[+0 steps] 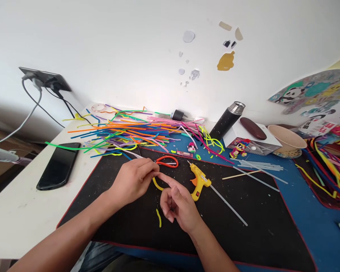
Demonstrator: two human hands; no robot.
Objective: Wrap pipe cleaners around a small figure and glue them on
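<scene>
My left hand (136, 179) is closed in a pinch, its fingertips meeting the tip of my right index finger. What the pinch holds, if anything, is hidden. My right hand (183, 209) has its index finger stretched out and thumb raised, with the other fingers loosely curled and nothing visible in them. A curved yellow pipe cleaner (158, 184) shows just below the meeting fingertips, partly covered by my hands. Right of them lies a yellow glue gun (199, 181) with a clear glue stick (229, 206) in its back. An orange looped handle (167, 161) rests behind my fingers.
Colourful pipe cleaners (136, 130) pile up along the wall. A black phone (59, 166) lies at left. Behind the black mat (243, 234) stand a dark bottle (226, 121), a small figure (239, 148) and a white box (252, 139). Loose glue sticks (260, 165) lie at right.
</scene>
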